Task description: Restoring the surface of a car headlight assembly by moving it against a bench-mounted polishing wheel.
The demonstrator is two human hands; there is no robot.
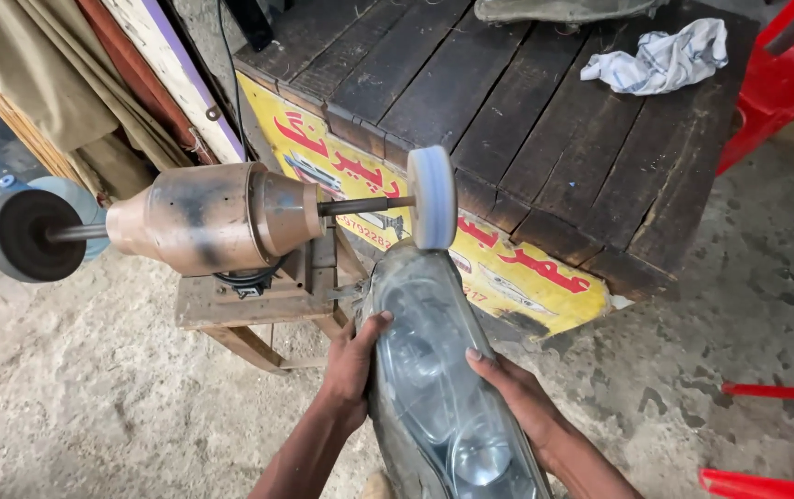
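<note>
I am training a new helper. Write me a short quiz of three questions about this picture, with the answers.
1. True or false: both hands hold the headlight.
2. Which part of the motor meets the top end of the headlight? A) the dark wheel B) the pale buffing wheel
3. What lies on the dark wooden table?

Key:
1. True: left hand and right hand grip its sides.
2. B
3. A crumpled white cloth.

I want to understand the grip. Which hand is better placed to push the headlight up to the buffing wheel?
Probably the left hand: it grips the headlight higher, nearer the buffing wheel. The right hand supports lower.
</note>
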